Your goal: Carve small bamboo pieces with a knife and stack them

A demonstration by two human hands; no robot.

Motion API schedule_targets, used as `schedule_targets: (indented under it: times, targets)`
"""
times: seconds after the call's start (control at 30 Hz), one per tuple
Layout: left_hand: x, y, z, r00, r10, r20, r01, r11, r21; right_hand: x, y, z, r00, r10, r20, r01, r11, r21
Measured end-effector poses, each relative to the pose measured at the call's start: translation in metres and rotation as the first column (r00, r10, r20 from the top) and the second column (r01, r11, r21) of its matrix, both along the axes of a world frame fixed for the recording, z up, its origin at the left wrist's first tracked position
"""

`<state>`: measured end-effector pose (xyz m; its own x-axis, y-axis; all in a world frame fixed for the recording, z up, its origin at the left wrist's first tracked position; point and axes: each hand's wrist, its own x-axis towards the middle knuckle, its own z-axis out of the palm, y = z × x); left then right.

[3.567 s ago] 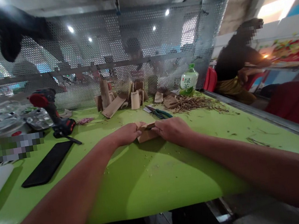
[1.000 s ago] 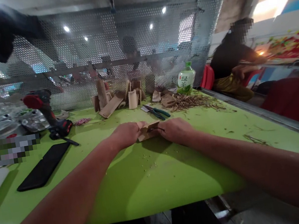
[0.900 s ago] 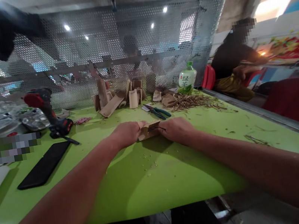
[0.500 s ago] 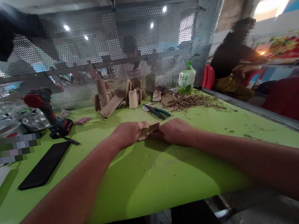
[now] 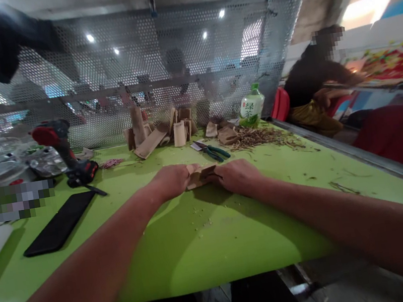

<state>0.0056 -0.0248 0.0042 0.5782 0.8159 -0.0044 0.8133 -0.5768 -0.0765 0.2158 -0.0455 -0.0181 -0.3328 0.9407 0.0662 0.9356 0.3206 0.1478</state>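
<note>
Near the middle of the green table (image 5: pixel 210 251), my left hand (image 5: pixel 171 181) is closed on the left end of a light brown piece (image 5: pixel 197 178). My right hand (image 5: pixel 239 175) is closed on a small darker brown piece (image 5: pixel 209 171), which lies against the light one. The fingertips of both hands are partly hidden. Just behind them lie pliers with green handles (image 5: pixel 218 152). Small pale crumbs are scattered on the table in front of the hands.
Brown pieces (image 5: pixel 152 141) stand at the back, beside dry scraps (image 5: pixel 260 136) and a green-capped bottle (image 5: pixel 251 107). At left are a red-black drill (image 5: pixel 67 152), a black flat case (image 5: pixel 60 224) and plastic tubs (image 5: pixel 2 175). A person (image 5: pixel 315 71) sits at right.
The darker piece at my right hand has shifted and now shows more of its flat face over the light piece. My left hand has hardly moved.
</note>
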Motion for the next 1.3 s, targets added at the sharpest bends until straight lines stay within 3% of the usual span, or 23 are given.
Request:
schedule_targets:
  times: [0.37,0.6,0.97,1.3]
  targets:
    - [-0.0023,0.0024,-0.0036,0.999,-0.020,0.035,0.019,1.000,0.012,-0.0004,0.0010,-0.0037,0.990,0.123,0.066,-0.120,0.992,-0.045]
    - [-0.0020,0.0014,-0.0016,0.999,-0.040,0.010,0.040,0.999,0.020,0.0074,-0.0008,-0.0038,0.999,0.024,-0.048,-0.020,0.996,0.082]
    - [-0.0011,0.0003,-0.0015,1.000,-0.003,0.010,0.003,1.000,0.011,-0.0004,0.0034,-0.0025,0.998,0.026,0.054,-0.024,0.999,-0.024]
    - [-0.0018,0.0007,-0.0032,0.999,-0.037,0.003,0.037,0.997,0.064,-0.0008,0.0036,-0.0009,0.992,0.089,0.091,-0.089,0.996,0.003]
